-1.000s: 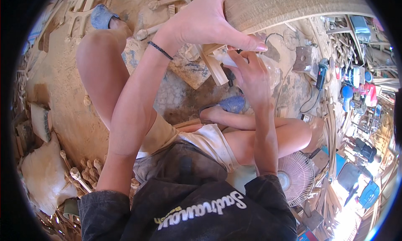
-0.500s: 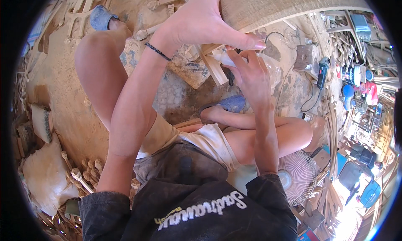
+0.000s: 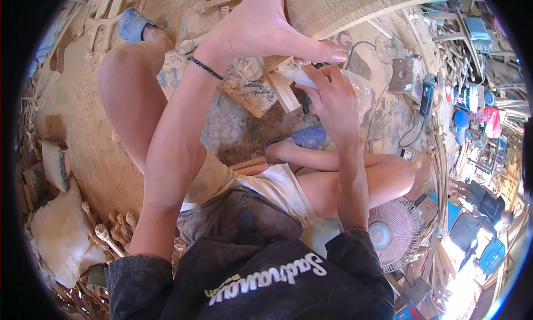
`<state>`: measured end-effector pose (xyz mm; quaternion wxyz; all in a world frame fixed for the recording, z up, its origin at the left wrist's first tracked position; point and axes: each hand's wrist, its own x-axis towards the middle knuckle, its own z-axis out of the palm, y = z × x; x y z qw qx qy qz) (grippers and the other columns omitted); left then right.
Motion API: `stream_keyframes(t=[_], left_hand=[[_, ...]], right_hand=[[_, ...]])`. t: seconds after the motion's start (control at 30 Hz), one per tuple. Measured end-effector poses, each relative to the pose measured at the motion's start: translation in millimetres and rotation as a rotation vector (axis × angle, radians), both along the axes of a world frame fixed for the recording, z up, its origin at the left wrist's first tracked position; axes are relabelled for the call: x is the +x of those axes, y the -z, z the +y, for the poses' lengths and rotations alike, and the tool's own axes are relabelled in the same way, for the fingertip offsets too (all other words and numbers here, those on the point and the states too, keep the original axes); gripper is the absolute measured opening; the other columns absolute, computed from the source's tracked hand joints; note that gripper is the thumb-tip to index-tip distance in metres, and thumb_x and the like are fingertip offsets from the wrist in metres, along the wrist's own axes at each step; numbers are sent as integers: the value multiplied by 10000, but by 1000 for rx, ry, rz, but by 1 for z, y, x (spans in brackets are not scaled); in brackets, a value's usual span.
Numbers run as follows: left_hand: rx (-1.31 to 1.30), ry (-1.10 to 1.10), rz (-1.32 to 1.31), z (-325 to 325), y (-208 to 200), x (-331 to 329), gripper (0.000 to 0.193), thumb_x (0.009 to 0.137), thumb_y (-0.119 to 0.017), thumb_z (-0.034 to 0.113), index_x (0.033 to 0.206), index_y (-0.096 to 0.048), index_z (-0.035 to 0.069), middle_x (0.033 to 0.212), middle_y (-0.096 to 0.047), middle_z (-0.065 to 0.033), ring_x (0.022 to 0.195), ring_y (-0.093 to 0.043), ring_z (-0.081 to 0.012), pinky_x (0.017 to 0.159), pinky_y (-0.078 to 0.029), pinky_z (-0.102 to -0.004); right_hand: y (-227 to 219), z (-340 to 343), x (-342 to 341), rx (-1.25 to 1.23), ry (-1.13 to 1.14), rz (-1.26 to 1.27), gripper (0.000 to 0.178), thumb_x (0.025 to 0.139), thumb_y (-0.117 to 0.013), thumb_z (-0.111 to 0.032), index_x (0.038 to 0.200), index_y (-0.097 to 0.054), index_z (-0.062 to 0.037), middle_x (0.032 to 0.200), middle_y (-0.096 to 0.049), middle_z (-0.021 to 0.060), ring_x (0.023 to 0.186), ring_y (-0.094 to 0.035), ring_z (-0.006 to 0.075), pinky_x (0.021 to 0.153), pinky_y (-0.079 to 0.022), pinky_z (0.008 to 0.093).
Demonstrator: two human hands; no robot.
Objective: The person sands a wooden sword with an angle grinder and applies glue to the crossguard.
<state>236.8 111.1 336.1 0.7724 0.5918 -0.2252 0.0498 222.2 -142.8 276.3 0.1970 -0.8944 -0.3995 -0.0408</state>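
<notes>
My left hand, with a dark braided band at its wrist, grips the end of a large, pale wooden board. The thumb stretches right along the board's near edge; most of the fingers are out of view. In my right hand is a squeeze bottle with a white, pointed nozzle and a clear body. Its nozzle points left, close to a pale wooden strip just below my left thumb. Whether the tip touches wood I cannot tell.
A standing fan is by my right knee. On the right lie a blue power tool with a cord and a wooden block. Turned wooden pieces and a pale sack lie at left. Blue clogs cover my feet.
The board and my left hand have shifted slightly up and left in view. My right hand keeps its hold on the bottle, nearly still.
</notes>
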Motion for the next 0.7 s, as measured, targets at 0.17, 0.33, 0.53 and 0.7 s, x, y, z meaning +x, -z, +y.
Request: stream_keyframes(t=[0.17,0.33,0.53,0.7], left_hand=[[60,21,51,3,-5,-2,679,742,-971,95,1356,-697,-2,1220,-774,-44,1108,-704,-119,1032,-529,-311],[20,-28,-25,-1,-2,-4,704,739,-976,102,1371,-685,-3,1243,-765,-46,1124,-696,-124,1041,-520,-313],[37,32,111,6,-9,-4,721,729,-990,112,1370,-681,0,1227,-759,-43,1129,-690,-125,1045,-515,-318],[8,-68,61,1,-6,-7,750,724,-991,96,1395,-668,7,1242,-755,-44,1138,-687,-125,1044,-516,-318]], right_hand=[[1,0,1,7,-2,3,422,911,-855,-171,1307,-710,-161,1080,-663,106,917,-694,349,798,-584,473],[3,1,0,3,1,8,426,909,-855,-171,1309,-708,-165,1077,-666,107,915,-697,350,799,-584,471],[5,-1,1,27,4,5,429,907,-858,-174,1314,-722,-168,1076,-672,109,924,-702,350,803,-585,469],[7,-1,2,20,4,10,435,905,-859,-177,1321,-733,-167,1085,-679,110,937,-705,351,818,-585,476]])
